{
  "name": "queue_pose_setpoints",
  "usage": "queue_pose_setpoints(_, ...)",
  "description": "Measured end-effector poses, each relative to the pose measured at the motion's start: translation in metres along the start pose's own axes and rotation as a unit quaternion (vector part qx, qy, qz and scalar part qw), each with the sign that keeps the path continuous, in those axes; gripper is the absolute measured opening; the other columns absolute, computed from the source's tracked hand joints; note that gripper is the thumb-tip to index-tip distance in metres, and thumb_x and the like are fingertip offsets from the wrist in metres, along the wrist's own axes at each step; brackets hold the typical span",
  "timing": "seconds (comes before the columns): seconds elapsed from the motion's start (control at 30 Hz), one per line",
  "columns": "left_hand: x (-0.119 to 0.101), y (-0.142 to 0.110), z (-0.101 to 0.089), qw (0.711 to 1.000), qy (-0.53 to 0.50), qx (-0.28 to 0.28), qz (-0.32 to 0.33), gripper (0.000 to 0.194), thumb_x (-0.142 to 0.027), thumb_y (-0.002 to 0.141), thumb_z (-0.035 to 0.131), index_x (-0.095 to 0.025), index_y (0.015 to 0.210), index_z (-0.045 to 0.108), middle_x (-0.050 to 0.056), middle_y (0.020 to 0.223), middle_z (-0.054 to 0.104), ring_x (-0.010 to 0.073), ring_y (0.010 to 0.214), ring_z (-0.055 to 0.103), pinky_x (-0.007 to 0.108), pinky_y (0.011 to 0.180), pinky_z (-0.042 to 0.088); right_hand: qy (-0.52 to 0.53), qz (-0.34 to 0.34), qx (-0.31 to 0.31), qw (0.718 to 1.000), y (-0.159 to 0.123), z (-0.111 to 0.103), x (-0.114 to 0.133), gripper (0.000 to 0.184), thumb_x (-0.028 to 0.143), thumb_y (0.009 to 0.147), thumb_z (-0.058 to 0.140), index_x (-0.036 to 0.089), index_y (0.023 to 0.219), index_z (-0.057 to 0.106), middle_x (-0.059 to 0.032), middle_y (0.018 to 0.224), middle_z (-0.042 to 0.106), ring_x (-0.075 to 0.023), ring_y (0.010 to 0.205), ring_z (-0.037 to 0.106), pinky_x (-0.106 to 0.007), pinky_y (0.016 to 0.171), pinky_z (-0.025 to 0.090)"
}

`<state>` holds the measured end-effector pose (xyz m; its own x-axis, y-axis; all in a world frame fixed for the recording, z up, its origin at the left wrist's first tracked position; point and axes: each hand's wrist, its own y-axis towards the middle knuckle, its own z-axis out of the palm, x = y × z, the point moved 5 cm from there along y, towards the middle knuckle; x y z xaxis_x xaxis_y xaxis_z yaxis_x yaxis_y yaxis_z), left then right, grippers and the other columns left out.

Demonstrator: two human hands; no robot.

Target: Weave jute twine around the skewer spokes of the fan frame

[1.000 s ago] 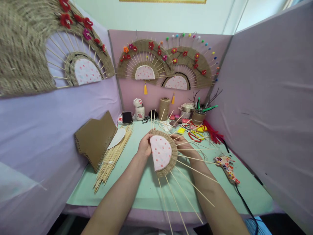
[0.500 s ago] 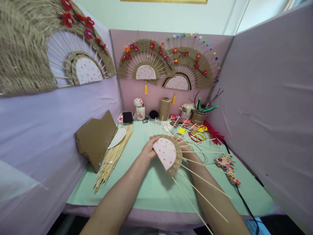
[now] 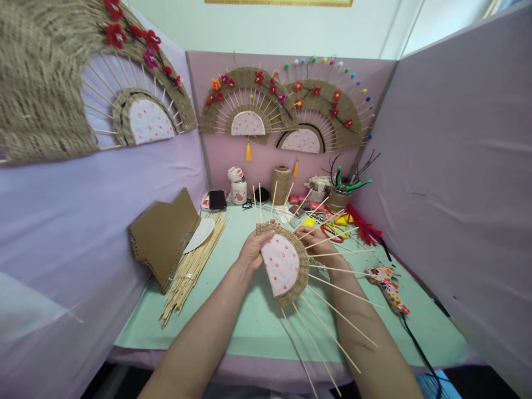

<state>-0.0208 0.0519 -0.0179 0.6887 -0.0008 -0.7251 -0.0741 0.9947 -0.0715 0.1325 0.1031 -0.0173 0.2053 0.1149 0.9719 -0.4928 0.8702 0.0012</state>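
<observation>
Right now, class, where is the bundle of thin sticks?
In the head view, the bundle of sticks lies on the green tabletop, left of the left hand, beside the brown cardboard.

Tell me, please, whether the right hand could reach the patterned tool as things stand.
Probably yes: the patterned tool lies on the table beside the right forearm, nothing bulky between, though the right hand sits behind thin sticks, one overlapping the tool in view.

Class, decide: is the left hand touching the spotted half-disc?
Touching: in the head view, the left hand grips the spotted half-disc, its thumb over the front.
</observation>
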Motion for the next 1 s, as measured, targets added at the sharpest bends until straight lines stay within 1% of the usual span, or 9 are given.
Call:
queue_pose_setpoints(0.1, -0.002, -0.003, 0.003, 1.0, 0.004, 0.008, 0.0, 0.05, -0.009, 0.061, 0.074, -0.013, 0.109, 0.062, 0.008, 0.094, 0.072, 0.018, 0.083, 0.067, 0.032, 0.084, 0.05, 0.013, -0.009, 0.001, 1.0, 0.002, -0.005, 0.002, 0.024, 0.036, 0.06, 0.077, 0.019, 0.071, 0.063, 0.0014, 0.062, 0.063, -0.0126, 0.055, 0.057, -0.027, 0.056, 0.042)
queue_pose_setpoints(0.23, 0.0, -0.002, 0.003, 1.0, 0.008, 0.021, -0.005, 0.052, -0.008, 0.061, 0.074, -0.014, 0.111, 0.062, 0.008, 0.093, 0.072, 0.0181, 0.083, 0.067, 0.032, 0.085, 0.05, 0.026, -0.018, -0.004, 0.999, 0.004, -0.009, 0.0, 0.026, 0.038, 0.06, 0.077, 0.02, 0.071, 0.061, 0.0042, 0.056, 0.056, -0.011, 0.051, 0.05, -0.027, 0.055, 0.039)
queue_pose_setpoints(0.33, 0.001, 0.0, 0.0, 1.0, 0.007, 0.014, -0.011, 0.051, -0.007, 0.061, 0.074, -0.014, 0.111, 0.062, 0.008, 0.092, 0.071, 0.0188, 0.083, 0.067, 0.033, 0.085, 0.05, 0.025, -0.019, 0.006, 0.999, 0.004, -0.01, 0.0, 0.029, 0.039, 0.059, 0.078, 0.02, 0.068, 0.058, 0.0065, 0.051, 0.046, -0.0082, 0.045, 0.038, -0.025, 0.049, 0.032)
queue_pose_setpoints(0.4, 0.001, 0.001, -0.002, 1.0, 0.006, 0.007, -0.015, 0.05, -0.007, 0.061, 0.074, -0.014, 0.11, 0.063, 0.008, 0.091, 0.071, 0.0194, 0.082, 0.068, 0.034, 0.085, 0.05, 0.036, -0.027, 0.025, 0.999, 0.004, -0.011, 0.002, 0.034, 0.042, 0.06, 0.078, 0.021, 0.059, 0.052, 0.008, 0.047, 0.036, -0.007, 0.043, 0.028, -0.025, 0.046, 0.027)
queue_pose_setpoints(0.5, 0.001, 0.002, -0.004, 1.0, 0.006, 0.002, -0.029, 0.048, -0.006, 0.062, 0.073, -0.014, 0.108, 0.063, 0.009, 0.09, 0.072, 0.02, 0.081, 0.068, 0.035, 0.084, 0.051, 0.102, -0.048, 0.033, 0.993, 0.006, -0.02, 0.007, 0.04, 0.046, 0.065, 0.074, 0.021, 0.054, 0.044, 0.009, 0.046, 0.026, -0.0067, 0.042, 0.02, -0.025, 0.045, 0.027)
queue_pose_setpoints(0.6, 0.003, 0.003, -0.006, 0.998, 0.007, 0.004, -0.056, 0.047, -0.004, 0.063, 0.071, -0.014, 0.108, 0.064, 0.009, 0.09, 0.072, 0.0199, 0.08, 0.068, 0.034, 0.081, 0.052, 0.192, -0.077, 0.012, 0.978, 0.008, -0.034, 0.013, 0.03, 0.043, 0.069, 0.072, 0.022, 0.064, 0.052, 0.0101, 0.047, 0.023, -0.0062, 0.041, 0.018, -0.023, 0.045, 0.031)
queue_pose_setpoints(0.7, 0.009, 0.005, -0.008, 0.995, 0.021, 0.015, -0.092, 0.044, -0.003, 0.064, 0.07, -0.013, 0.107, 0.064, 0.009, 0.086, 0.072, 0.019, 0.076, 0.068, 0.033, 0.078, 0.053, 0.244, -0.109, -0.006, 0.963, 0.008, -0.045, 0.019, 0.022, 0.037, 0.071, 0.073, 0.023, 0.07, 0.056, 0.0104, 0.047, 0.021, -0.0061, 0.04, 0.018, -0.021, 0.046, 0.032)
queue_pose_setpoints(0.83, 0.016, 0.005, -0.01, 0.991, 0.037, 0.027, -0.128, 0.04, -0.003, 0.064, 0.07, -0.012, 0.103, 0.066, 0.01, 0.081, 0.072, 0.0195, 0.071, 0.068, 0.033, 0.073, 0.054, 0.232, -0.126, -0.024, 0.964, 0.009, -0.048, 0.022, 0.018, 0.034, 0.072, 0.072, 0.024, 0.079, 0.058, 0.0106, 0.049, 0.022, -0.0061, 0.04, 0.018, -0.021, 0.048, 0.035)
queue_pose_setpoints(1.0, 0.018, 0.003, -0.009, 0.988, 0.043, 0.026, -0.145, 0.04, -0.003, 0.064, 0.071, -0.013, 0.103, 0.066, 0.011, 0.083, 0.072, 0.0228, 0.074, 0.069, 0.036, 0.075, 0.053, 0.178, -0.163, -0.08, 0.967, 0.007, -0.048, 0.028, 0.023, 0.045, 0.079, 0.064, 0.024, 0.078, 0.054, 0.0093, 0.053, 0.019, -0.0067, 0.042, 0.016, -0.023, 0.046, 0.031)
